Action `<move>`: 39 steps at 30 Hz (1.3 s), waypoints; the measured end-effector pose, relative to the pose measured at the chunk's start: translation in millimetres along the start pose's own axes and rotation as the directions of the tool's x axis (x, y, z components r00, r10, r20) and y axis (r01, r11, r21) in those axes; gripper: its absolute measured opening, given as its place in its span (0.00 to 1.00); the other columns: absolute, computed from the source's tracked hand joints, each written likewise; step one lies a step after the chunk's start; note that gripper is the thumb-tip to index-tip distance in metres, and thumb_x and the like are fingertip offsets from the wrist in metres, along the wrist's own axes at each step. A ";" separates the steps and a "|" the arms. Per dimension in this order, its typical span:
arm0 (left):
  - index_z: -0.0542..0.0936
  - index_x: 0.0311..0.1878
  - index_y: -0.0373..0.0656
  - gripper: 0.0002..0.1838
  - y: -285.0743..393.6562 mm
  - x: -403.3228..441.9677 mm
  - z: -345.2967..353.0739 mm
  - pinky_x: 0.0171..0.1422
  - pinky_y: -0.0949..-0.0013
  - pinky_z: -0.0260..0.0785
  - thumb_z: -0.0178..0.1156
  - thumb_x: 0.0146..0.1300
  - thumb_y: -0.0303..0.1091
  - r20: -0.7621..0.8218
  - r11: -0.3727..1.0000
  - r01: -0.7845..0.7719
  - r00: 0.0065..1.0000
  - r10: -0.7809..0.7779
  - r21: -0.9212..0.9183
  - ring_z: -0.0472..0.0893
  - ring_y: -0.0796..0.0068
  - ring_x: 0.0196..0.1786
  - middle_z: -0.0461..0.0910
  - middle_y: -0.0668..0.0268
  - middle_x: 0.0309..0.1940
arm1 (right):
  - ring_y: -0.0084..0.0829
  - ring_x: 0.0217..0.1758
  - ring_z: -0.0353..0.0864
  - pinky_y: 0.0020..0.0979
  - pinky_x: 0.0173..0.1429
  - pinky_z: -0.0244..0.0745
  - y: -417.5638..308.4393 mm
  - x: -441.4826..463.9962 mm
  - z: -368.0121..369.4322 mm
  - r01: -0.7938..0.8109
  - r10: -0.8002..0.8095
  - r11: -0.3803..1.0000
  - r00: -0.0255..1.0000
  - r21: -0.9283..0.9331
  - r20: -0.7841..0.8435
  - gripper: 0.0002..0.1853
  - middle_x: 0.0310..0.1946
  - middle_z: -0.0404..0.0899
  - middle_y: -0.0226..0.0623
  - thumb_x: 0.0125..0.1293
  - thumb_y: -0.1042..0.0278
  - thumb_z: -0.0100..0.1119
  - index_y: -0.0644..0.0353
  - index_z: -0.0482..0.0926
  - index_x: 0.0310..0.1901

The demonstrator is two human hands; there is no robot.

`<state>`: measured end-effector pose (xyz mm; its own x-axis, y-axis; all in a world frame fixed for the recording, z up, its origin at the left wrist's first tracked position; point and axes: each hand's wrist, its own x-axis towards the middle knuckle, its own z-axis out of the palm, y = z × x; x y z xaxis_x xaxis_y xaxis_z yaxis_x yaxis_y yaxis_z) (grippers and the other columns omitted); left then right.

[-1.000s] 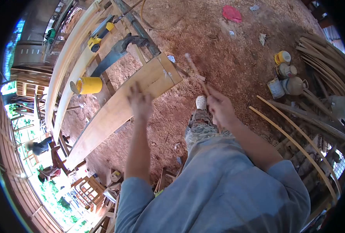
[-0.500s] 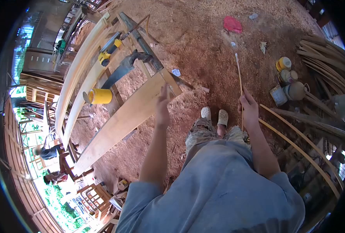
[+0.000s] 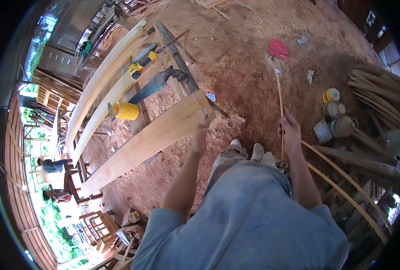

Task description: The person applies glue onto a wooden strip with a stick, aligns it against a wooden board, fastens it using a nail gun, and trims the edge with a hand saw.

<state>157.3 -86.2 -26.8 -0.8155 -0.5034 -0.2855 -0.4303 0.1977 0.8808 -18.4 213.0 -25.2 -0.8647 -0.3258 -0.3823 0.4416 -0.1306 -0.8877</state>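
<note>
My right hand (image 3: pixel 291 131) is closed around a thin wooden stick (image 3: pixel 279 92), held upright in view with a pale tip at its far end. My left hand (image 3: pixel 200 137) is at the near end of a wide, tapering plank (image 3: pixel 148 137). Its fingers are partly stretched out and hold nothing that I can see; whether they touch the plank's edge is unclear. A handsaw (image 3: pixel 152 87) with a dark handle lies across the supports beyond the plank. Beside the saw stands a yellow can (image 3: pixel 127 111).
Long curved boards (image 3: pixel 103 67) rest on the trestle with a yellow power tool (image 3: pixel 136 69). Paint cans (image 3: pixel 333 110) and stacked strips (image 3: pixel 375 90) stand to the right. Two bent strips (image 3: pixel 344 168) lie near my right arm. A red rag (image 3: pixel 279 48) is on the sawdust-covered ground. Two people are at far left.
The view has shifted, so the plank and cans sit lower and further right. My left hand has moved slightly right along the plank's end. The stick stays in my right hand.
</note>
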 end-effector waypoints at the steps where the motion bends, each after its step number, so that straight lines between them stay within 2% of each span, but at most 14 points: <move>1: 0.77 0.53 0.36 0.17 -22.7 3.9 4.2 0.78 0.60 0.52 0.45 0.69 0.34 -0.143 0.825 -0.266 0.964 0.225 -0.498 0.70 0.56 0.61 0.73 0.51 0.62 | 0.14 0.25 0.68 0.21 0.28 0.67 1.4 3.3 -2.4 -0.003 0.003 1.000 1.000 -0.017 0.000 0.25 0.29 0.71 0.22 0.77 0.68 0.52 0.58 0.67 0.73; 2: 0.77 0.53 0.36 0.17 -45.8 7.2 -1.2 0.78 0.60 0.52 0.45 0.69 0.34 -0.157 0.822 -0.274 0.962 0.225 -0.498 0.70 0.56 0.61 0.73 0.51 0.62 | 0.14 0.25 0.68 0.21 0.28 0.67 2.5 5.7 -3.6 0.000 0.000 1.000 1.000 -0.022 0.014 0.25 0.29 0.71 0.22 0.77 0.68 0.52 0.58 0.67 0.73; 4: 0.77 0.39 0.40 0.12 -37.8 -4.0 -16.8 0.77 0.62 0.54 0.46 0.69 0.35 -0.043 0.232 -0.091 0.978 0.206 -0.969 0.70 0.59 0.64 0.72 0.51 0.66 | 0.14 0.24 0.68 0.22 0.25 0.66 5.1 8.1 -3.9 -0.027 0.028 0.999 0.999 0.043 -0.033 0.25 0.28 0.71 0.22 0.77 0.68 0.52 0.57 0.68 0.73; 7: 0.73 0.35 0.41 0.09 -23.5 -12.7 -29.0 0.66 0.62 0.61 0.45 0.68 0.32 -0.184 0.144 -0.210 0.968 0.170 -0.967 0.72 0.63 0.58 0.71 0.46 0.65 | 0.15 0.24 0.68 0.22 0.25 0.67 14.6 17.2 -11.5 -0.069 0.069 0.997 0.997 0.033 0.025 0.25 0.28 0.71 0.22 0.77 0.67 0.52 0.56 0.68 0.73; 14: 0.71 0.32 0.45 0.08 -9.6 -9.8 -84.6 0.69 0.63 0.60 0.46 0.67 0.33 -0.394 0.142 -0.385 0.918 -0.041 -0.912 0.73 0.63 0.60 0.71 0.47 0.67 | 0.16 0.29 0.71 0.23 0.31 0.70 -19.9 15.4 28.6 -0.098 0.108 0.987 0.991 -0.124 0.077 0.25 0.30 0.73 0.24 0.77 0.66 0.52 0.56 0.66 0.74; 16: 0.70 0.32 0.46 0.10 -24.3 4.2 -84.3 0.82 0.57 0.46 0.44 0.68 0.36 -0.335 0.547 -0.285 0.942 0.008 -0.787 0.54 0.59 0.81 0.58 0.41 0.76 | 0.17 0.30 0.72 0.23 0.33 0.70 -30.0 18.1 46.5 -0.171 0.194 0.963 0.976 -0.207 0.099 0.25 0.31 0.73 0.25 0.77 0.67 0.52 0.57 0.67 0.73; 17: 0.72 0.67 0.32 0.29 -21.0 10.2 -78.5 0.83 0.61 0.39 0.46 0.65 0.36 -0.251 0.779 -0.304 0.948 0.194 -0.548 0.57 0.55 0.79 0.60 0.48 0.77 | 0.19 0.31 0.72 0.24 0.36 0.71 -31.0 20.5 53.5 -0.130 0.166 0.966 0.974 -0.224 0.152 0.24 0.32 0.74 0.26 0.77 0.68 0.51 0.57 0.68 0.73; 18: 0.72 0.67 0.32 0.29 -16.0 18.0 -74.0 0.83 0.61 0.39 0.46 0.65 0.36 -0.242 0.772 -0.299 0.951 0.193 -0.561 0.57 0.55 0.79 0.60 0.48 0.77 | 0.19 0.31 0.72 0.24 0.36 0.71 -30.2 25.2 61.1 -0.129 0.165 0.964 0.977 -0.233 0.138 0.24 0.32 0.74 0.26 0.77 0.68 0.51 0.57 0.68 0.73; 20: 0.57 0.78 0.37 0.38 -8.6 35.0 -63.7 0.84 0.55 0.31 0.46 0.65 0.41 -0.062 0.966 -0.251 0.967 0.248 -0.065 0.48 0.52 0.83 0.55 0.50 0.79 | 0.19 0.33 0.73 0.24 0.38 0.72 -27.8 34.6 73.9 -0.121 0.165 0.967 0.968 -0.226 0.188 0.24 0.32 0.75 0.26 0.77 0.67 0.52 0.59 0.68 0.72; 25: 0.61 0.77 0.41 0.38 9.9 69.2 -40.5 0.83 0.40 0.25 0.48 0.64 0.47 0.024 0.869 -0.258 0.962 0.274 0.422 0.42 0.46 0.83 0.54 0.52 0.79 | 0.20 0.31 0.73 0.24 0.35 0.70 -39.1 54.6 106.8 -0.108 0.158 0.963 0.969 -0.247 0.192 0.24 0.31 0.74 0.26 0.77 0.66 0.52 0.59 0.69 0.72; 30: 0.66 0.73 0.41 0.36 -11.0 68.5 -41.7 0.81 0.31 0.26 0.49 0.62 0.44 0.271 0.508 -0.384 0.920 0.284 0.771 0.47 0.48 0.82 0.54 0.60 0.80 | 0.20 0.28 0.72 0.24 0.31 0.69 -42.9 65.8 119.0 -0.115 0.151 0.965 0.978 -0.234 0.141 0.24 0.29 0.73 0.26 0.77 0.65 0.51 0.57 0.68 0.72; 34: 0.68 0.73 0.42 0.35 -5.1 51.4 -65.1 0.81 0.32 0.27 0.49 0.61 0.43 0.323 0.518 -0.463 0.883 0.341 0.720 0.49 0.49 0.82 0.56 0.64 0.79 | 0.20 0.29 0.73 0.24 0.33 0.70 -36.9 70.3 112.6 -0.078 0.113 0.975 0.980 -0.208 0.163 0.24 0.30 0.73 0.26 0.77 0.66 0.50 0.57 0.69 0.72; 38: 0.66 0.75 0.44 0.35 16.8 53.2 -98.3 0.81 0.32 0.27 0.49 0.64 0.46 0.448 0.458 -0.465 0.881 0.154 0.758 0.50 0.51 0.82 0.57 0.62 0.79 | 0.21 0.30 0.73 0.25 0.36 0.73 -57.8 58.1 124.5 -0.066 0.093 0.976 0.988 -0.206 0.124 0.22 0.31 0.75 0.28 0.78 0.67 0.49 0.59 0.70 0.71; 39: 0.66 0.74 0.43 0.36 16.0 56.4 -103.6 0.81 0.33 0.27 0.49 0.66 0.51 0.302 0.440 -0.358 0.933 0.194 0.823 0.49 0.49 0.82 0.57 0.58 0.78 | 0.21 0.30 0.73 0.25 0.36 0.73 -60.6 58.2 127.5 -0.060 0.086 0.976 0.990 -0.210 0.114 0.22 0.31 0.75 0.28 0.78 0.67 0.49 0.59 0.70 0.71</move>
<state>144.5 -198.6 10.3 -0.9616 -0.1771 -0.2097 -0.2159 0.9598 0.1792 -65.0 82.5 39.0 -0.7908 -0.4403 -0.4252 0.4331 0.0884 -0.8970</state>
